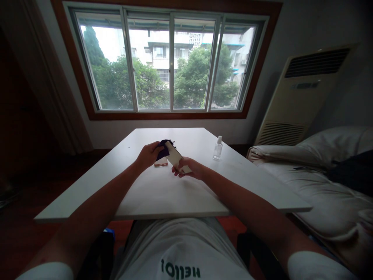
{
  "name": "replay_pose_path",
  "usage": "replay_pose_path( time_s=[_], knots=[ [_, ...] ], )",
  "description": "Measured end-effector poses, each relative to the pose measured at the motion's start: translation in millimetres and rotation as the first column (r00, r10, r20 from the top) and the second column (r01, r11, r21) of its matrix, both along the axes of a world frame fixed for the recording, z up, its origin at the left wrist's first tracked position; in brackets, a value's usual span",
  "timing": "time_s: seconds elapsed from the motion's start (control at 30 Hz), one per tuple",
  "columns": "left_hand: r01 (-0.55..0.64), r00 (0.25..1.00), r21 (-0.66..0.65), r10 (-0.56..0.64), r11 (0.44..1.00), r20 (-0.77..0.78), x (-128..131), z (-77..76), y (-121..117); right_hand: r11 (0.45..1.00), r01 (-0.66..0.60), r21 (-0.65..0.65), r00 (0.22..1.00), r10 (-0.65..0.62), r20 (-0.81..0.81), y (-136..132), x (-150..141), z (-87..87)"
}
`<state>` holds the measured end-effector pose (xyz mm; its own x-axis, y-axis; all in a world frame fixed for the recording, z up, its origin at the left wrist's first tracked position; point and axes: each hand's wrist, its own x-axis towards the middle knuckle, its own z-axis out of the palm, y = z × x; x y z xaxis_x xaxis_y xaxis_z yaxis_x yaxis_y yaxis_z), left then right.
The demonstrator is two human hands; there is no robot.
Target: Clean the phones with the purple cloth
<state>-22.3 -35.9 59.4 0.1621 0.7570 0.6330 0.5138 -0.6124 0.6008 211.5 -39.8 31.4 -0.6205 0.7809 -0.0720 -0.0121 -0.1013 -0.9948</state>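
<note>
My left hand [149,153] is closed on a dark purple cloth [163,151], which bunches up past the fingertips. The cloth touches the far end of a pale, flat, phone-shaped slab [175,157], held tilted above the table. My right hand [189,167] grips the near end of that slab, thumb on top and fingers curled below; whether it is a phone or a case I cannot tell. Just under the cloth, a phone-like object with a copper-coloured edge [161,163] lies on the white table [140,194], partly hidden.
A clear spray bottle [217,148] with a white top stands upright near the table's right edge. To the right are a pale leather sofa [279,171] and a standing air conditioner [303,93]. A wide window [171,62] is beyond the table.
</note>
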Motion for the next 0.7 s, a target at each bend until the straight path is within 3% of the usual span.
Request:
replay_pose_path(
  time_s=[0.17, 0.4, 0.6, 0.7],
  knots=[
    [0.059, 0.998, -0.061, -0.06, 0.996, -0.017, -3, -1.3, 5, 0.999, 0.029, 0.014, 0.999, -0.03, 0.04, 5, 1, -2.0],
    [0.114, 0.992, -0.048, -0.116, 0.992, -0.058, -11, -2.7, 10, 0.999, 0.025, 0.026, 0.999, -0.027, 0.042, 9, 4, -2.9],
    [0.29, 0.952, -0.127, -0.273, 0.948, 0.136, -15, -2.9, 11, 0.993, -0.088, -0.085, 0.996, 0.088, -0.001, 9, 10, -0.6],
    [0.342, 0.922, -0.173, -0.294, 0.924, 0.252, -13, -3.6, 11, 0.971, -0.179, -0.158, 0.983, 0.168, -0.077, 10, 11, 0.1]
  ],
)
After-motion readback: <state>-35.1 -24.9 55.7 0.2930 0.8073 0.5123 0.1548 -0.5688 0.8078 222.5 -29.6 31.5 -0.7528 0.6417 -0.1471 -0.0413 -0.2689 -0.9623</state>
